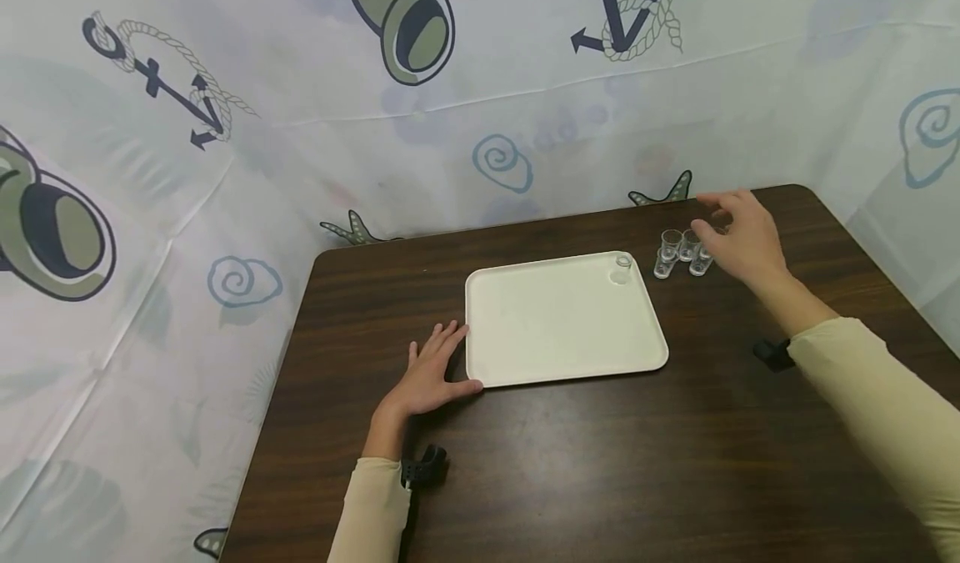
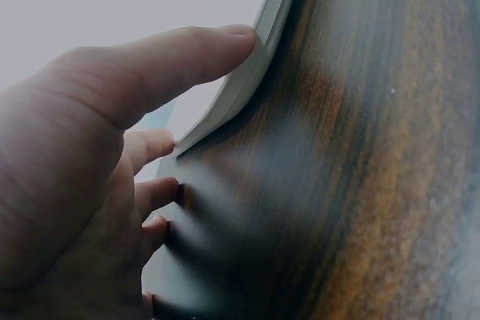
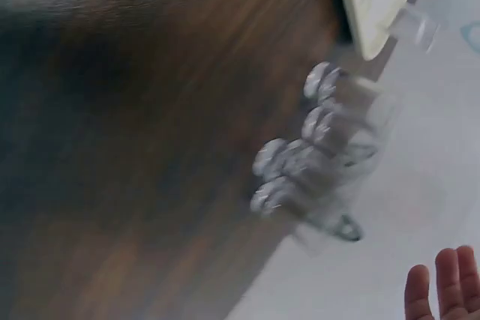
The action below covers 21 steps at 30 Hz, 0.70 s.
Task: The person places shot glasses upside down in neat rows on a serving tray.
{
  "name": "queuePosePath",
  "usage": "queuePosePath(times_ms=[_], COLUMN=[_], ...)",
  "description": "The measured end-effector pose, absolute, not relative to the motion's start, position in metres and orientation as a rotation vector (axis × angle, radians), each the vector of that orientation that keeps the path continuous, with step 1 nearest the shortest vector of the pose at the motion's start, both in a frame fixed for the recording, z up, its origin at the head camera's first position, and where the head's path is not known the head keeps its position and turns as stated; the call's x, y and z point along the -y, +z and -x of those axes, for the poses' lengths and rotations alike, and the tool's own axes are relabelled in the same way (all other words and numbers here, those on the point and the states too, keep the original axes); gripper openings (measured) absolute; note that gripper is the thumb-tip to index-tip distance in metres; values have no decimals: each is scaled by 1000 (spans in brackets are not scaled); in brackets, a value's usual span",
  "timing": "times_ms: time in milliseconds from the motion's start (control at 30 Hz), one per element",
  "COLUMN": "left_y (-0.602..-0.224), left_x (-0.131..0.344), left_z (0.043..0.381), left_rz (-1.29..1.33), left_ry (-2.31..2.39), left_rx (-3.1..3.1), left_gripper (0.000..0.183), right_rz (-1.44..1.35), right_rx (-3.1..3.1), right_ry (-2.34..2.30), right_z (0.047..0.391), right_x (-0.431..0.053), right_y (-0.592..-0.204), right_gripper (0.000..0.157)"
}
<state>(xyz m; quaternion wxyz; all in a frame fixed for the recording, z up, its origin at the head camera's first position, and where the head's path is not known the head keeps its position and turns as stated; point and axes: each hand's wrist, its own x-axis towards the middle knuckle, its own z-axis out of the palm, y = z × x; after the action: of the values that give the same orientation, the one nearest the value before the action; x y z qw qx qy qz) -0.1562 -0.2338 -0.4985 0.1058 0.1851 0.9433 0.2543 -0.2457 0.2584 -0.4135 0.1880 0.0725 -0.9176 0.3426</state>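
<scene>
A white rectangular tray (image 1: 562, 329) lies on the dark wooden table. One small clear shot glass (image 1: 621, 269) stands at its far right corner. My left hand (image 1: 426, 384) spreads its fingers at the tray's near left corner; in the left wrist view the thumb (image 2: 187, 58) touches the rim (image 2: 244, 84). Right of the tray, several clear shot glasses (image 1: 667, 254) stand grouped together. Over the right side of that group is my right hand (image 1: 742, 238), fingers apart from the thumb and holding nothing. The right wrist view shows its fingertips (image 3: 447, 282) apart from the blurred glasses (image 3: 322, 155).
A pale printed curtain (image 1: 420, 154) hangs behind the table and down its left side. Dark wooden tabletop (image 1: 562, 463) extends in front of the tray. Each wrist wears a black strap-on device, such as the left one (image 1: 426, 467).
</scene>
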Motion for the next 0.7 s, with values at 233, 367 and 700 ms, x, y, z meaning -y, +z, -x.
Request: queuePosePath(times_ms=[233, 367, 700], left_y=[-498, -498, -500], left_x=[233, 233, 233], left_z=[156, 157, 156], left_rz=[-541, -534, -530], left_ry=[748, 748, 733], left_rx=[-2773, -2770, -2771], left_gripper=[97, 97, 97], right_rz=[53, 116, 234], right_rx=[2638, 2719, 2868], right_ry=[1056, 1077, 1121], right_z=[243, 241, 237], right_x=[-288, -297, -296], right_y=[-434, -447, -472], right_gripper=[39, 41, 55])
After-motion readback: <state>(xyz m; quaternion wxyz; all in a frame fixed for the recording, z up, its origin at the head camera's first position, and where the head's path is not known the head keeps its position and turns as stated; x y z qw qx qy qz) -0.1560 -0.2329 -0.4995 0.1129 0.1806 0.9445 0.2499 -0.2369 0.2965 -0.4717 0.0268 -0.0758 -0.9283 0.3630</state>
